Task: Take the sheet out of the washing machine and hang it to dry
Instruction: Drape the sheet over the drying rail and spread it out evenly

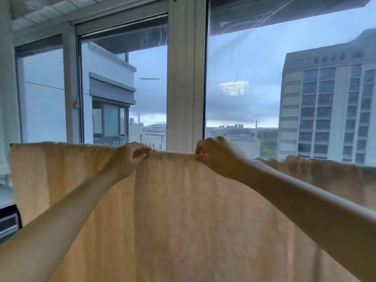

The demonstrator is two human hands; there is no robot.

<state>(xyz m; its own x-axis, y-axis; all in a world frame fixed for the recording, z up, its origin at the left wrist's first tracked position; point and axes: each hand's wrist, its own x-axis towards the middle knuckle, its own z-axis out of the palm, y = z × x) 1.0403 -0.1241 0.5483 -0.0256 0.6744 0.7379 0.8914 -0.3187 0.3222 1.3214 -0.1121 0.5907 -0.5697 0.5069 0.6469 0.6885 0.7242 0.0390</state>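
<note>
A pale yellow sheet (175, 210) with a faint pattern hangs in front of me, draped over a support that it hides. Its top edge runs across the view from far left to far right and is gathered into small folds. My left hand (130, 157) pinches that top fold left of the middle. My right hand (213, 153) pinches the same fold a short way to the right. Both arms reach up and forward. The washing machine is out of sight.
Tall windows with a white frame (186, 78) stand right behind the sheet, with buildings and a grey sky outside. A dark appliance or shelf edge (9, 222) sits low at the left, beside the hanging cloth.
</note>
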